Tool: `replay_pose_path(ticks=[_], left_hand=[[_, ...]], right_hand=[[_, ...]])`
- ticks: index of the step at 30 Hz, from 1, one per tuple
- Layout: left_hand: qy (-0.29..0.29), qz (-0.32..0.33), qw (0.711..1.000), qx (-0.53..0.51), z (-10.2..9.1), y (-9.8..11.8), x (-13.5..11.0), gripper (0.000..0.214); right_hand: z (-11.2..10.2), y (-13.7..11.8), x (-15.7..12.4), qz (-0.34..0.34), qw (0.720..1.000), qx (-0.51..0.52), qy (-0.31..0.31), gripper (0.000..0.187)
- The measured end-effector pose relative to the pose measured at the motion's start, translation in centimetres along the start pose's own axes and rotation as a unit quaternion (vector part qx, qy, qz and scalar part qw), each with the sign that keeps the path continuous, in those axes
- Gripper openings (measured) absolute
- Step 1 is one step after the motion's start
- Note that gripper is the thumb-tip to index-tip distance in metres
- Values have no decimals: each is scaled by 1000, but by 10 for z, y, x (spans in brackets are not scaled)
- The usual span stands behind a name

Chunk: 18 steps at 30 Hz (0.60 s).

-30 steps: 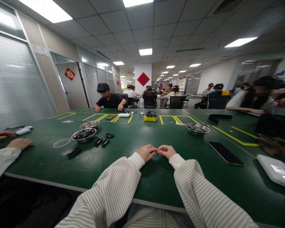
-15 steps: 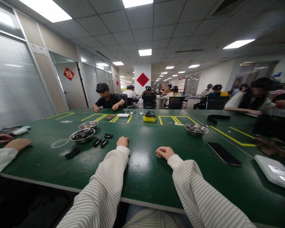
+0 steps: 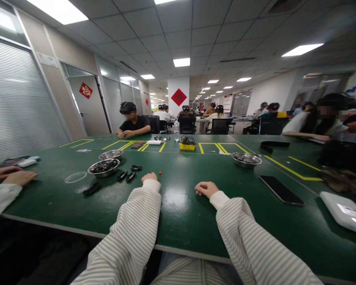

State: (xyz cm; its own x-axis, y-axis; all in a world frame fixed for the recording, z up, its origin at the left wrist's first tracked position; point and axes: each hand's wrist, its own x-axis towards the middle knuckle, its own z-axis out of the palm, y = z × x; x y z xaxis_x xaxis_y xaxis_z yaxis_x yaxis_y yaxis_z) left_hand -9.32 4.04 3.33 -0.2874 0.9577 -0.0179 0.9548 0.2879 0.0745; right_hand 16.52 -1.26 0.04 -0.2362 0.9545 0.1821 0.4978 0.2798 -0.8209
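My left hand (image 3: 150,177) rests palm down on the green table, its fingertips mostly hidden behind the back of the hand. Just right of it lies a small orange bead-like piece (image 3: 160,173), apart from the hand. My right hand (image 3: 206,189) lies on its side farther right, fingers curled together, with nothing visible in it. Left of my left hand are several small black parts (image 3: 131,177). Beyond them stand a steel bowl full of dark parts (image 3: 103,175) and a second steel bowl (image 3: 110,151).
A clear round lid (image 3: 76,177) and a black part (image 3: 91,190) lie to the left, near another person's hands (image 3: 19,177). On the right are a steel bowl (image 3: 246,163), a phone (image 3: 281,190) and a white device (image 3: 344,211). A yellow tray with cables (image 3: 187,147) stands ahead.
My left hand has shifted slightly left, and the orange piece now shows plainly on the table beside it. My right hand has stayed put. The person opposite has lowered a hand.
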Motion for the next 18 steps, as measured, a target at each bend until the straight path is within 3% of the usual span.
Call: replay_pose_path(ticks=[3,6,8,14,18], left_hand=[[27,11,999,19,0,-2,-6,28],[129,126,983,34,9,6,-7,46],[168,209,963,34,19,14,-4,58],[119,260,958,3,39,34,5,56],[96,391,913,-57,42,48,-17,57]], right_hand=[[0,0,0,-2,1000,-4,-3,21],[1,1,0,-3,1000,-6,1,21],[0,1,0,-4,1000,-5,1,21],[1,1,0,-15,1000,-11,0,20],[1,0,-1,-14,999,-20,27,21]])
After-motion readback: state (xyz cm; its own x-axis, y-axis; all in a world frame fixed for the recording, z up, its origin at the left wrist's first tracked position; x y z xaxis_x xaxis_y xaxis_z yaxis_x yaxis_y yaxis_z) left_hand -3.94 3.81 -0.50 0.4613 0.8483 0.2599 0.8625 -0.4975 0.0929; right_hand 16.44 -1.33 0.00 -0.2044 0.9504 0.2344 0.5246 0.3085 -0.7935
